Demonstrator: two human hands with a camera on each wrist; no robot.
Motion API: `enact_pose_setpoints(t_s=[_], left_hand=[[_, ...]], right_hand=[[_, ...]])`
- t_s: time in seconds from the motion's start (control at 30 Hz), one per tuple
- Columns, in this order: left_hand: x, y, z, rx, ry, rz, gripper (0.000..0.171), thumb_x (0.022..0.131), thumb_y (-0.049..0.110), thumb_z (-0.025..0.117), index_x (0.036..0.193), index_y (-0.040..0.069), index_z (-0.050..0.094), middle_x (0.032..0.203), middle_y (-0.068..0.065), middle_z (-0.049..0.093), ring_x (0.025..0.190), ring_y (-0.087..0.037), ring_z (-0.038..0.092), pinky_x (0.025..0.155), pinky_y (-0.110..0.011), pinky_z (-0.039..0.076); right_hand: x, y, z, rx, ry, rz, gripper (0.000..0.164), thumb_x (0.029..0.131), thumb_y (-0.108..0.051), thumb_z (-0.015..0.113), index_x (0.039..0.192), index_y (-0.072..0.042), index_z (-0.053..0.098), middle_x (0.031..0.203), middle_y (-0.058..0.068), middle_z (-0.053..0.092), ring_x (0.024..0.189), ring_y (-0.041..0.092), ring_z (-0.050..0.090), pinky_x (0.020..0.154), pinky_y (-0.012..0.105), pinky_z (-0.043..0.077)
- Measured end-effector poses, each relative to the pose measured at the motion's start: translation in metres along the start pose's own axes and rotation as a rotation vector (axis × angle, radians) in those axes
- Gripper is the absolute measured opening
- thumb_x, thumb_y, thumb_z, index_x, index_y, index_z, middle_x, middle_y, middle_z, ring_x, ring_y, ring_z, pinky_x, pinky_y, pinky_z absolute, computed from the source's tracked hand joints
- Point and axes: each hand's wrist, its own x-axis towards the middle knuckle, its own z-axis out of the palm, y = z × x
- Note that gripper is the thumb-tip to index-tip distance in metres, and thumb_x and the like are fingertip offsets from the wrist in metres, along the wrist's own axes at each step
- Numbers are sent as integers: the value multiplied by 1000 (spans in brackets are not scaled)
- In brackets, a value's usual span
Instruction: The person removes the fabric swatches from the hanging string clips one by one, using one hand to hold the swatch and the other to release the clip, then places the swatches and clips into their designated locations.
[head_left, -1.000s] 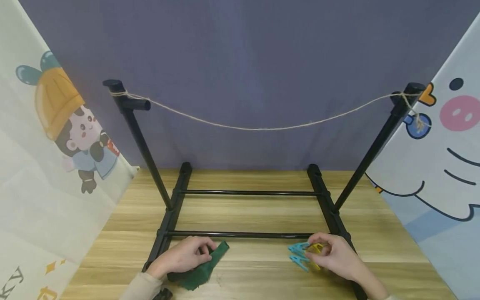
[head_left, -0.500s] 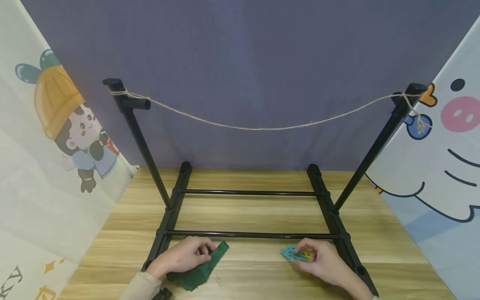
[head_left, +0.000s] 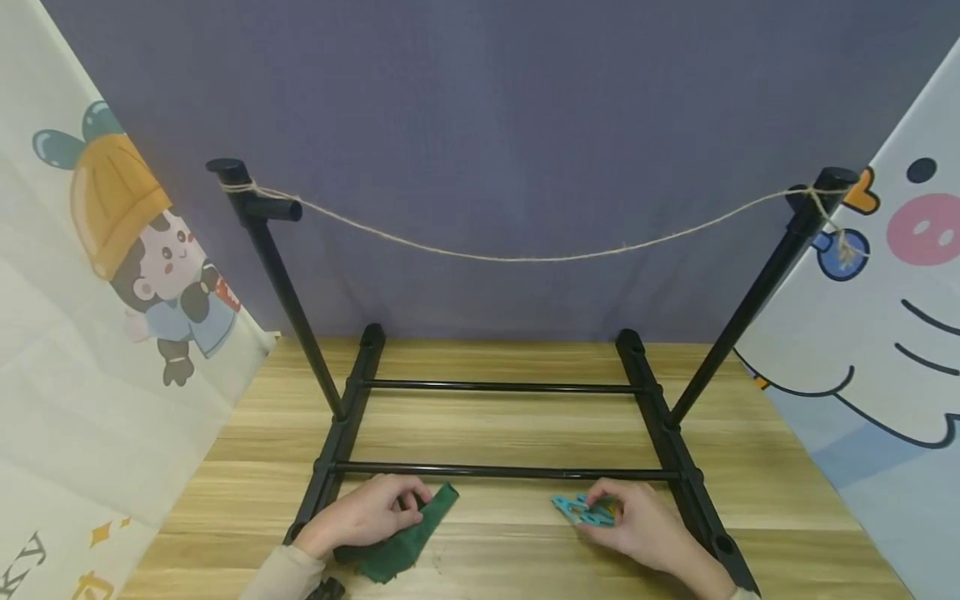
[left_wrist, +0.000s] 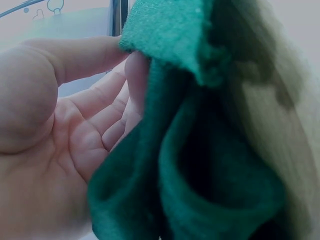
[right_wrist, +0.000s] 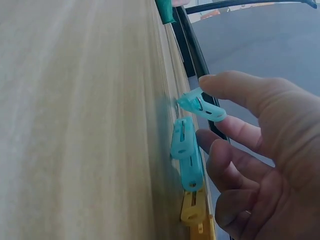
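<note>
My left hand [head_left: 375,510] pinches a piece of green cloth [head_left: 408,546] near the left front of the frame. In the left wrist view the cloth [left_wrist: 172,35] is caught between thumb and finger, its folds hanging loosely below. To the right, my right hand [head_left: 641,525] pinches a light-blue clothespin [right_wrist: 202,105] by its two handle ends, thumb on one and a finger on the other. Close under those fingers, more blue clothespins [right_wrist: 183,137] lie on the table, with yellow clothespins [right_wrist: 193,207] beside them, mostly covered by the hand in the head view.
A black tube frame [head_left: 510,471] stands on the wooden table [head_left: 495,425], its crossbar just beyond both hands. Between its two upright posts sags a twine line [head_left: 517,259]. Printed cartoon sheets [head_left: 45,333] flank the table, and a dark backdrop [head_left: 480,150] hangs behind.
The right hand has shifted left along the table, and the blue clothespins have moved left with it. The left hand and the green cloth have stayed in place.
</note>
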Motion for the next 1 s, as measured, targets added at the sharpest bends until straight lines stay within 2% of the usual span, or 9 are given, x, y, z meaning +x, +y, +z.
enact_pose_setpoints(t_s=[0.2, 0.5, 0.73, 1.0], left_hand=[[-1, 0, 1, 16, 1, -19, 20, 102, 16, 71, 122, 10, 72, 94, 2, 68, 76, -9, 61, 60, -24, 49], [-2, -1, 1, 19, 1, -11, 21, 102, 16, 71, 122, 10, 72, 93, 2, 69, 75, -8, 61, 60, -23, 48], [-3, -2, -1, 10, -1, -12, 21, 103, 15, 70, 123, 10, 72, 95, 0, 69, 77, -9, 60, 61, -24, 48], [-6, 1, -3, -44, -16, -18, 21, 105, 14, 67, 125, 8, 70, 101, -3, 70, 69, -10, 61, 57, -24, 49]], right_hand=[[4, -4, 3, -26, -22, -12, 27, 86, -40, 90, 99, -24, 73, 62, -15, 51, 46, -5, 40, 42, 18, 36], [10, -7, 3, -51, -48, -27, 28, 86, -41, 90, 101, -24, 74, 75, -10, 62, 48, -4, 43, 44, 20, 40], [10, -8, 5, -31, -64, -23, 27, 86, -39, 90, 101, -23, 74, 70, -14, 57, 49, -4, 44, 45, 20, 39], [10, -5, 4, 32, -58, -95, 22, 90, -35, 87, 101, -21, 74, 67, -14, 56, 48, -7, 42, 42, 18, 39]])
